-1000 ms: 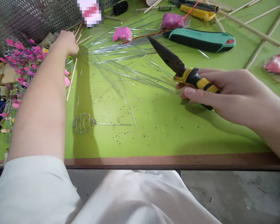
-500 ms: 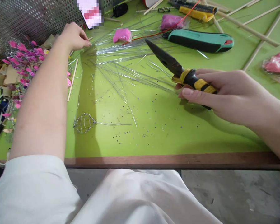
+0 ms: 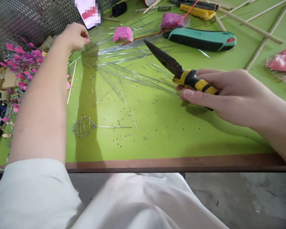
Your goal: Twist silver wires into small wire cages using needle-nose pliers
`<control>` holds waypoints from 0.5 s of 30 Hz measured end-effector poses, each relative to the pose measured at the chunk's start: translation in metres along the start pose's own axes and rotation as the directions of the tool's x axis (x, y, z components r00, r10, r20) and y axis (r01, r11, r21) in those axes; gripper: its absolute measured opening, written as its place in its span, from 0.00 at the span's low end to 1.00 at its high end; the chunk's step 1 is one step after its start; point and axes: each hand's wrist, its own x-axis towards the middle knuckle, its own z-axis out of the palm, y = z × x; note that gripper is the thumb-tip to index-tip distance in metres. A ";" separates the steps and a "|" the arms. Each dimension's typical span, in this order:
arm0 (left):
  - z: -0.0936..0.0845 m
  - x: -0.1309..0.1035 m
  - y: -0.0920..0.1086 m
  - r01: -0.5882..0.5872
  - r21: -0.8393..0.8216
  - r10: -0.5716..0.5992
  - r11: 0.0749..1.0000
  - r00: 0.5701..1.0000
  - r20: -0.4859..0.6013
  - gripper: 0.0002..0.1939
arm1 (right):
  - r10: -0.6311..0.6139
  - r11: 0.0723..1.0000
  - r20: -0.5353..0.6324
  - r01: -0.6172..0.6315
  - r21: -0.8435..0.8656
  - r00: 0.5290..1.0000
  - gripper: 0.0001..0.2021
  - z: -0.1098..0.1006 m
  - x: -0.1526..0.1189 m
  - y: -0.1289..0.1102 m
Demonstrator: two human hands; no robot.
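My right hand (image 3: 231, 92) is wrapped round the black and yellow handles of a pair of long-nose pliers (image 3: 165, 60). Their dark jaws look closed and point up and left, above the table. At the far left my left hand (image 3: 75, 36) reaches out with its fingers pinched together, beside the left ends of a spread bundle of thin silver wires (image 3: 124, 51). What those fingers hold, if anything, I cannot make out. Nearer the front edge lies a leaf-shaped wire frame (image 3: 84, 126) with a straight wire stem pointing right.
A green and black utility knife (image 3: 202, 38) lies behind the pliers. Pink clay packets (image 3: 122, 34), yellow-handled cutters (image 3: 197, 11) and wooden sticks (image 3: 255, 27) are farther back. A phone (image 3: 88, 14) leans at a perforated panel (image 3: 45, 19); pink wire flowers (image 3: 19, 63) crowd the left.
The view has shifted slightly, so most things sit a little farther left. Both hands keep nearly the same pose, and the pliers stay in my right hand.
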 end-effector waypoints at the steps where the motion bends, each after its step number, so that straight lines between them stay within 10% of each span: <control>1: -0.004 -0.004 0.001 0.002 -0.025 -0.002 1.000 1.000 -0.002 0.09 | 0.000 1.000 0.003 0.000 -0.001 1.000 0.45 0.000 0.000 -0.001; 15: -0.035 -0.049 0.041 0.002 -0.403 0.062 0.915 0.987 0.146 0.13 | 0.054 0.997 0.022 -0.055 0.048 0.998 0.42 0.002 0.003 -0.001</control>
